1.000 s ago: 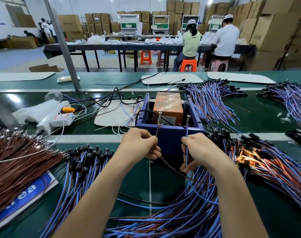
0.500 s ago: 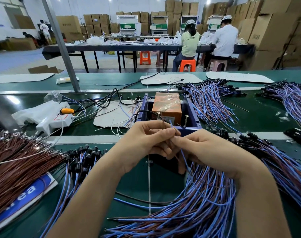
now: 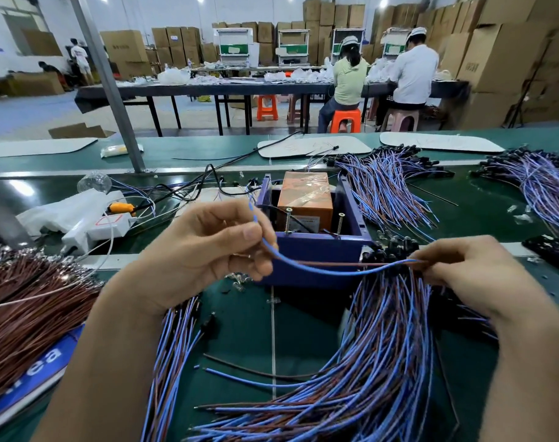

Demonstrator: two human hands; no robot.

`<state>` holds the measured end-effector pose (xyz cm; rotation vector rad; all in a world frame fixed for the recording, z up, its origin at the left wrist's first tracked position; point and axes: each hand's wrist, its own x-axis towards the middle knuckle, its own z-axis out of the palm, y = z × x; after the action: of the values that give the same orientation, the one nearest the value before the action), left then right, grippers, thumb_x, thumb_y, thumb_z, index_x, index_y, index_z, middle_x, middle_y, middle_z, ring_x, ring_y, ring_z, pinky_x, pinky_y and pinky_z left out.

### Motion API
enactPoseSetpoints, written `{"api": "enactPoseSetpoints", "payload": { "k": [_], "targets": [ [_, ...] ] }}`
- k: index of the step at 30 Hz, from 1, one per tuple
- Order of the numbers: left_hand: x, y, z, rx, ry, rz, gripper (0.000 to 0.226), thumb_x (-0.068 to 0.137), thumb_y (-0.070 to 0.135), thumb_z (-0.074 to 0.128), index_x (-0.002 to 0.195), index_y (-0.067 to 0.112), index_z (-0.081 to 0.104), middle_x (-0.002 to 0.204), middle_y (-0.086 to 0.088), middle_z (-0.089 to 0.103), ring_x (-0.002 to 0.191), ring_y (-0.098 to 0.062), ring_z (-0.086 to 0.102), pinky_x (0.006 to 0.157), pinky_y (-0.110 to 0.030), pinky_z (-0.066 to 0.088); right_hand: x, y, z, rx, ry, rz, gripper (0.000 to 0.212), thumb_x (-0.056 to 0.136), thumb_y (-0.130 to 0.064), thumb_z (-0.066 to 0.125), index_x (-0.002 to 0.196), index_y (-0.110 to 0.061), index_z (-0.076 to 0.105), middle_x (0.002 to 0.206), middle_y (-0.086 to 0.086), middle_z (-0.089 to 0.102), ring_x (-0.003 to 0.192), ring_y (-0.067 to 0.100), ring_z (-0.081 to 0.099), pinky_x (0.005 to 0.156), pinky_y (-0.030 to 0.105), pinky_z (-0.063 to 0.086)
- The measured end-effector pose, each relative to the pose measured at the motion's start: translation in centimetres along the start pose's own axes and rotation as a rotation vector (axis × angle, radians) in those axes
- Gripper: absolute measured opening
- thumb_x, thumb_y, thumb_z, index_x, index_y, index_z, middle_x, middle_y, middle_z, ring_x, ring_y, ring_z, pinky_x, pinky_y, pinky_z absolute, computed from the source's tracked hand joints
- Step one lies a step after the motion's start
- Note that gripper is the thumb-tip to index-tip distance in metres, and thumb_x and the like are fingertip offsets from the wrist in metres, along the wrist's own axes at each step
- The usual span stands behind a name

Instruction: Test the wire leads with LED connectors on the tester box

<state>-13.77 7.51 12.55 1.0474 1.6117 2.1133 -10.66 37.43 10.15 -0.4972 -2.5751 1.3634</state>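
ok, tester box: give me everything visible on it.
The tester box is a purple, plastic-looking open tray, upright on the green belt. Inside sit an orange block under clear tape and two standing screws by the front wall. A blue-and-brown lead, held by the left hand and right hand, crosses its front.

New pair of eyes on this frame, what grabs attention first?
Both hands in the centre: the left hand and right hand each hold one end of a thin blue-and-brown wire lead stretched across the front of the purple plastic tester box. Below the right hand, a dense fan of blue and brown leads covers the green bench; a heap of brown wires sits far left.
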Motion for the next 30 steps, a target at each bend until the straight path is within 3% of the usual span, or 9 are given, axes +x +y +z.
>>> {"api": "enactPoseSetpoints", "payload": {
  "k": [4, 8, 10, 12, 14, 16, 22, 25, 30],
  "targets": [
    [-0.6, 0.0, -1.3, -0.050, -0.198, -0.053, 0.016, 0.083, 0.023, 0.071, 0.087, 0.008, 0.070, 0.080, -0.006, 0.063, 0.062, -0.012, 0.064, 0.056, -0.018, 0.053, -0.2, -0.9, 0.4, -0.016, -0.003, -0.123, 0.051, 0.083, 0.012, 0.053, 0.058, -0.028, 0.074, 0.067, 0.005, 0.071, 0.075, 0.033, 0.063, 0.064, 0.029, 0.042],
    [-1.6, 0.4, -3.3, -0.236, -0.490, -0.193, 0.041, 0.087, 0.028, 0.067, 0.110, -0.006, 0.060, 0.096, -0.017, 0.063, 0.075, -0.018, 0.068, 0.063, -0.020, 0.055, -0.6, -1.5, 0.5, -0.064, -0.197, -0.149, 0.052, 0.086, 0.014, 0.049, 0.059, -0.022, 0.076, 0.077, 0.012, 0.074, 0.084, 0.030, 0.069, 0.089, 0.042, 0.054],
    [-1.9, 0.4, -4.4, -0.033, -0.340, -0.375, 0.052, 0.083, 0.046, 0.067, 0.112, 0.002, 0.062, 0.096, -0.015, 0.068, 0.067, -0.018, 0.068, 0.052, -0.016, 0.050, -0.8, -1.3, 0.5, -0.115, -0.288, -0.122, 0.053, 0.084, 0.016, 0.046, 0.056, -0.018, 0.075, 0.073, 0.006, 0.075, 0.084, 0.021, 0.071, 0.092, 0.036, 0.054],
    [-1.9, -0.7, -5.2, 0.548, -0.009, -0.676, 0.051, 0.072, 0.059, 0.071, 0.099, 0.015, 0.069, 0.088, -0.008, 0.072, 0.059, -0.018, 0.066, 0.046, -0.017, 0.045, -1.0, -1.0, 0.5, -0.158, -0.356, -0.099, 0.055, 0.083, 0.017, 0.044, 0.052, -0.016, 0.074, 0.069, 0.003, 0.074, 0.084, 0.017, 0.071, 0.089, 0.029, 0.054],
    [-1.7, -2.9, -6.0, 0.980, 0.157, -1.002, 0.036, 0.076, 0.045, 0.075, 0.092, 0.013, 0.069, 0.073, -0.005, 0.072, 0.053, -0.017, 0.066, 0.047, -0.020, 0.046, -1.1, -0.9, 0.5, -0.194, -0.381, -0.083, 0.056, 0.084, 0.015, 0.045, 0.050, -0.019, 0.074, 0.068, 0.000, 0.074, 0.083, 0.014, 0.071, 0.090, 0.028, 0.053],
    [-1.6, -4.9, -6.1, 1.066, 0.174, -1.149, 0.020, 0.081, 0.022, 0.074, 0.090, 0.006, 0.067, 0.065, -0.005, 0.067, 0.045, -0.012, 0.062, 0.042, -0.018, 0.043, -1.0, -1.1, 0.4, -0.215, -0.358, -0.103, 0.056, 0.084, 0.012, 0.047, 0.054, -0.025, 0.075, 0.070, -0.002, 0.074, 0.084, 0.018, 0.070, 0.093, 0.035, 0.052],
    [-1.2, -6.4, -5.8, 1.246, 0.075, -1.155, 0.014, 0.076, 0.014, 0.075, 0.075, 0.019, 0.062, 0.071, 0.000, 0.068, 0.054, -0.012, 0.063, 0.043, -0.013, 0.042, -1.0, -1.6, 0.7, -0.179, -0.335, -0.181, 0.049, 0.082, 0.008, 0.048, 0.061, -0.027, 0.076, 0.079, 0.017, 0.073, 0.093, 0.043, 0.064, 0.093, 0.053, 0.050],
    [-0.8, -6.0, -5.2, 1.351, -0.034, -1.101, 0.011, 0.073, 0.021, 0.074, 0.080, 0.023, 0.065, 0.086, -0.001, 0.071, 0.065, -0.013, 0.058, 0.055, -0.016, 0.043, -0.8, -1.4, 1.3, -0.199, -0.359, -0.125, 0.053, 0.084, 0.012, 0.045, 0.056, -0.021, 0.075, 0.072, 0.010, 0.074, 0.082, 0.029, 0.070, 0.087, 0.044, 0.056],
    [-0.5, -4.7, -3.8, 1.059, 0.012, -0.976, 0.010, 0.078, 0.006, 0.061, 0.078, 0.013, 0.054, 0.050, 0.005, 0.058, 0.042, -0.009, 0.050, 0.045, -0.019, 0.041, -0.7, -1.3, 0.4, -0.037, -0.267, -0.081, 0.048, 0.088, 0.012, 0.041, 0.059, -0.010, 0.072, 0.079, 0.013, 0.073, 0.069, 0.020, 0.072, 0.055, 0.026, 0.053]
  ]
}}
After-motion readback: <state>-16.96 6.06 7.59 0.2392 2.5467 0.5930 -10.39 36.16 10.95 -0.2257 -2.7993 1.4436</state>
